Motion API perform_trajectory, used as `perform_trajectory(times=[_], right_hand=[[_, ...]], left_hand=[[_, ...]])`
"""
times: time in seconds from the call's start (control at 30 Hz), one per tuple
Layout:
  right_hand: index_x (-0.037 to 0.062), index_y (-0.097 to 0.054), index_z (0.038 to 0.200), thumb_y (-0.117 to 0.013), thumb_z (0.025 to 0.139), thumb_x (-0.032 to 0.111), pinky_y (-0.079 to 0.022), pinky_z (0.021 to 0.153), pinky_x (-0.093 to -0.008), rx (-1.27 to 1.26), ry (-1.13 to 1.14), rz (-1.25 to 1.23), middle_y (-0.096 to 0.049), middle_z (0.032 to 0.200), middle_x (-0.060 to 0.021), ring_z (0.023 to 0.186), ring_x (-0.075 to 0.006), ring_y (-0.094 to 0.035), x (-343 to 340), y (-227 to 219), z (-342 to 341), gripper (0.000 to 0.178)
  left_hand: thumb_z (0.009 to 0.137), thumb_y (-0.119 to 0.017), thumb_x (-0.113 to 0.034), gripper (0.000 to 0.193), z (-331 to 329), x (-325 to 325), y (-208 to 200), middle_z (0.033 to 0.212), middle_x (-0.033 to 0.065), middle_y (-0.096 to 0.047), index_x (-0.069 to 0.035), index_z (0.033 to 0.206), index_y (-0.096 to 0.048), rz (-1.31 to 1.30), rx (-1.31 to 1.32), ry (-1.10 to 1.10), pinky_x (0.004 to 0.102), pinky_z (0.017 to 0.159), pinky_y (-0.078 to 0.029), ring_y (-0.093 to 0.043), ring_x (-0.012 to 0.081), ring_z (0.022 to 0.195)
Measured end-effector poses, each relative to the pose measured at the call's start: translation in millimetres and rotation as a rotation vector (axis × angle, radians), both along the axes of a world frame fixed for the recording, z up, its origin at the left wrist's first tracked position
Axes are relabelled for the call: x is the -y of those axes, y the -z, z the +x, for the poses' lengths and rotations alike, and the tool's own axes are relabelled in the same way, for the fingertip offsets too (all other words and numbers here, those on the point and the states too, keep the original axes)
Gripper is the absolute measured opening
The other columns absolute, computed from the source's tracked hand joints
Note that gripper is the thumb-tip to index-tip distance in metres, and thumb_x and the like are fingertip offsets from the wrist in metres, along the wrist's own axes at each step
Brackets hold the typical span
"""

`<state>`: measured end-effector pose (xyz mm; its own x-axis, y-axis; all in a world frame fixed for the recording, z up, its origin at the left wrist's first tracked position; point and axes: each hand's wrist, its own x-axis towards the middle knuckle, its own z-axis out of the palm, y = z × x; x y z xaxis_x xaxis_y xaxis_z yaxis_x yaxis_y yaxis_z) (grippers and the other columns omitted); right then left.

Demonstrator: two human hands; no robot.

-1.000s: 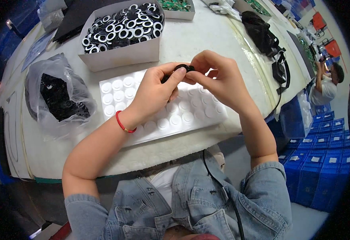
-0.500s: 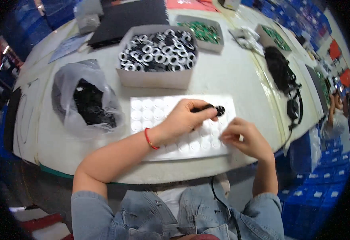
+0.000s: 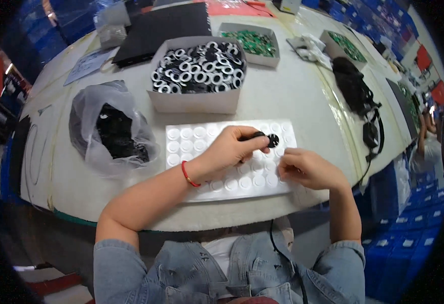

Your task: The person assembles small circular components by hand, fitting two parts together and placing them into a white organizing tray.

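My left hand [image 3: 234,148], with a red cord at its wrist, pinches a small black round part [image 3: 272,141] between thumb and fingers. More black shows inside the curled fingers. Under both hands lies a white sheet [image 3: 212,196] covered with rows of round white stickers [image 3: 186,146]. My right hand [image 3: 308,169] is beside the sheet's right part, its fingers curled together low over the stickers. Whatever its fingertips hold, if anything, is hidden.
Beyond the sheet stands a carton [image 3: 194,103] full of black parts with silver rings. A plastic bag [image 3: 87,114] of black pieces lies left. Farther back are boxes of green circuit boards [image 3: 252,43] and a black slab [image 3: 163,30]; a black pouch with cable [image 3: 351,86] lies right.
My left hand, with the black part, has shifted slightly left. The right hand has turned, and its fingers have drawn closer together at the sheet's right side.
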<state>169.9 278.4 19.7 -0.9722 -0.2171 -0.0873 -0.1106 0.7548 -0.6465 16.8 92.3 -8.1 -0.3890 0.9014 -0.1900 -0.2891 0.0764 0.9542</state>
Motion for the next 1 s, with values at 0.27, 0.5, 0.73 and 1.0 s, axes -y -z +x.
perform_trajectory(times=[0.27,0.5,0.73,1.0], right_hand=[[0.0011,-0.056,0.090,-0.061,0.092,0.010,-0.045,0.071,-0.0250,0.041,0.183,-0.780,-0.056,0.086,-0.0016,0.079,-0.0087,-0.053,-13,-13,23,0.010],[0.0012,-0.062,0.088,-0.067,0.085,0.008,-0.048,0.069,-0.0257,-0.440,0.537,-0.543,-0.063,0.081,-0.0019,0.075,-0.0093,-0.059,32,10,-28,0.009],[-0.0010,-0.061,0.086,-0.066,0.082,0.001,-0.053,0.071,-0.0266,-0.498,0.596,-0.547,-0.064,0.083,-0.0053,0.076,-0.0120,-0.063,41,17,-35,0.007],[-0.0027,-0.060,0.085,-0.065,0.079,-0.004,-0.054,0.067,-0.0268,-0.605,0.593,-0.399,-0.063,0.081,-0.0089,0.075,-0.0146,-0.064,42,23,-37,0.007]], left_hand=[[0.090,-0.063,-0.025,0.023,-2,-1,0,0.082,-0.0005,-0.068,-0.003,0.095,-0.069,-0.012,-0.029,0.031,0.0179,0.046,-0.031,-0.041,0.0020,0.055],[0.092,-0.061,-0.026,0.025,0,3,-3,0.086,0.0035,-0.070,-0.003,0.098,-0.068,-0.077,-0.074,0.055,0.0170,0.047,-0.031,-0.040,0.0024,0.055],[0.095,-0.056,-0.026,0.027,-1,2,-4,0.090,0.0031,-0.069,-0.003,0.103,-0.067,-0.005,0.054,0.020,0.0169,0.046,-0.032,-0.042,0.0017,0.055],[0.097,-0.054,-0.030,0.030,-3,1,-2,0.092,0.0028,-0.068,-0.003,0.102,-0.066,-0.013,0.107,0.038,0.0170,0.043,-0.031,-0.042,0.0005,0.054]])
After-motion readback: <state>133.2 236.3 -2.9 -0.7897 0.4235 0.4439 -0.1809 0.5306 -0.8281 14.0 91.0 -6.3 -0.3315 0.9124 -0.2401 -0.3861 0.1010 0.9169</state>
